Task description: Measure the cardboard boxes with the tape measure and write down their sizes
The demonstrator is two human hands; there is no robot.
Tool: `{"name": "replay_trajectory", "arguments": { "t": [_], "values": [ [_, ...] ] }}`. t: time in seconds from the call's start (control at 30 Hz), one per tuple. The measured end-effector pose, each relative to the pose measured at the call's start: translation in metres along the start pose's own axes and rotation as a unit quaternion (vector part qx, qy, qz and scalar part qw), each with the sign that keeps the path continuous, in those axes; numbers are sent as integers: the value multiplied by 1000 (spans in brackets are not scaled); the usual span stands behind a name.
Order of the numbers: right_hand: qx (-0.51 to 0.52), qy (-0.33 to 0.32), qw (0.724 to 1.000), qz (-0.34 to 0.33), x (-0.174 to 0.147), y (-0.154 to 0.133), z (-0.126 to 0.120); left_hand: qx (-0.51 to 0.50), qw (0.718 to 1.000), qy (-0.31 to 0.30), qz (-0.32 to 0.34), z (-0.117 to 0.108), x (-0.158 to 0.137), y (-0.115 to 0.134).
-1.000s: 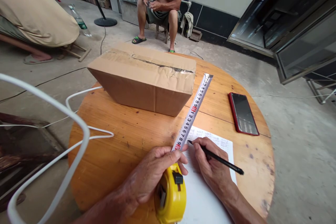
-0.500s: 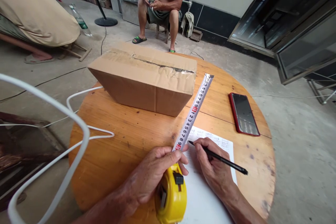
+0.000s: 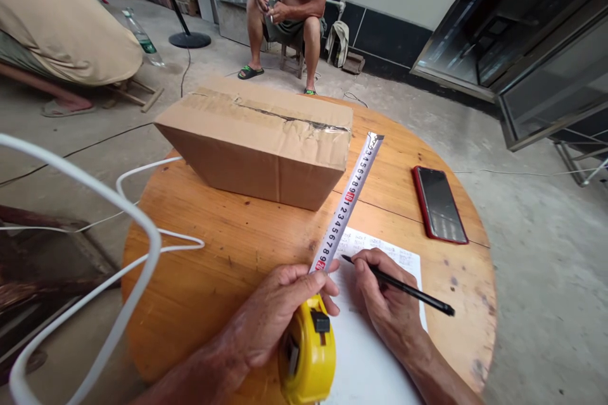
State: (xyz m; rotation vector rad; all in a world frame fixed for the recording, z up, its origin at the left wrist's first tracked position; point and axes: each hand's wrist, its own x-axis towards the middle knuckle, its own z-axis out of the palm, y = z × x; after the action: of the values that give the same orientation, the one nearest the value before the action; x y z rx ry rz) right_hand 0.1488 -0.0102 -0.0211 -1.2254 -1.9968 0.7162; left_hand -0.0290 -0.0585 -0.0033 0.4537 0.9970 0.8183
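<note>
Now slightly farther right, the tail of the black pen

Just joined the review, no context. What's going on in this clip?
The left hand grips a yellow tape measure, its blade extended and slanting past the near right corner of a cardboard box. The right hand holds a black pen, tip at a sheet of paper with handwriting near its top; whether it touches is unclear. A phone lies to the right on the round wooden table.
</note>
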Motion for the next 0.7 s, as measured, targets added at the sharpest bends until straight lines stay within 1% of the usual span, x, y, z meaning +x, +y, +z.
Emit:
{"name": "replay_trajectory", "arguments": {
  "t": [0.17, 0.7],
  "values": [
    [3, 13, 1000, 13, -2, 0, 0, 3, 1000, 0, 4, -1, 1, 1],
    [-5, 1, 1000, 18, -1, 0, 0, -2, 1000, -4, 5, -1, 1, 2]
  ]
}}
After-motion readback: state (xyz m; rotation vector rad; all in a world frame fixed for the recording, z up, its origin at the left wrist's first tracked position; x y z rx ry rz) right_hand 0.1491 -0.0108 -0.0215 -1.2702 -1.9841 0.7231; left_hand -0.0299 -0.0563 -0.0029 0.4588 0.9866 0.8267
